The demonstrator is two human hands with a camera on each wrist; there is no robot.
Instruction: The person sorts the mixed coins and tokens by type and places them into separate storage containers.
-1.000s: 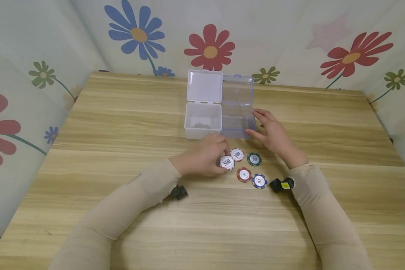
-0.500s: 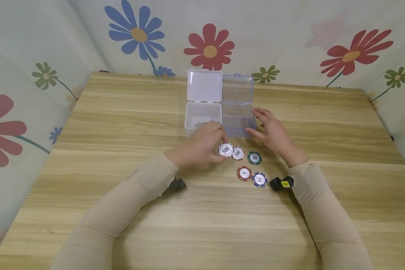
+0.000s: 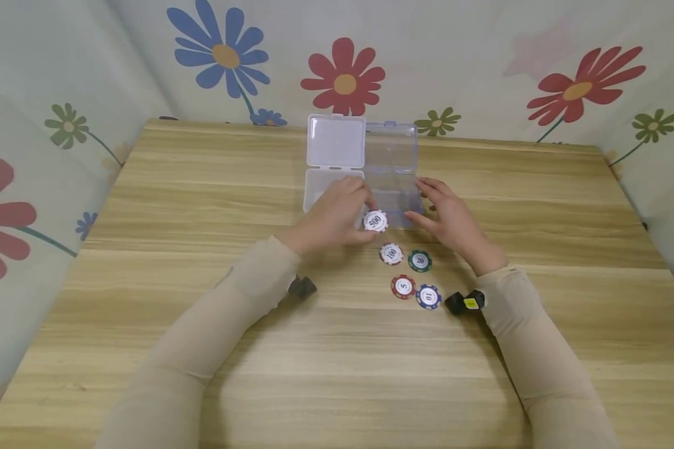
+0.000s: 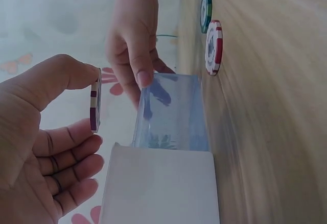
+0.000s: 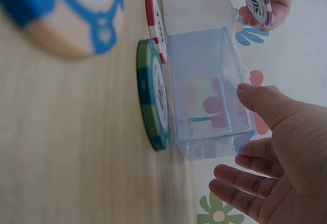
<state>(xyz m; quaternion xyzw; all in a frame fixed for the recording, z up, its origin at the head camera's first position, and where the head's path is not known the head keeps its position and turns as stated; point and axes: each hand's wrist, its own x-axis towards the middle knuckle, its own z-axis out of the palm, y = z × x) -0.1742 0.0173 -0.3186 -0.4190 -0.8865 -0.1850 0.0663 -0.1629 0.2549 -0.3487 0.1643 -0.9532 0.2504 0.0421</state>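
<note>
My left hand (image 3: 334, 215) pinches a white poker chip marked 500 (image 3: 375, 221) by its rim, between thumb and forefinger. The left wrist view shows the chip (image 4: 95, 101) edge-on, with its purple patches, in the air above a white plastic box (image 4: 161, 185). In the head view that hand covers much of the box's inside. A clear plastic box (image 3: 392, 190) stands against the white one's right side. My right hand (image 3: 455, 227) holds the clear box's right end, thumb at the front rim and fingers at the side. Both lids are raised.
On the wooden table (image 3: 337, 374) lie a 100 chip (image 3: 391, 254), a green 20 chip (image 3: 420, 260), a red 5 chip (image 3: 403, 286) and a blue 10 chip (image 3: 429, 297). A flowered curtain (image 3: 455, 62) hangs behind the table.
My left hand has lifted the 500 chip off the table and carried it away from me toward the boxes. The right hand stays at the clear box.
</note>
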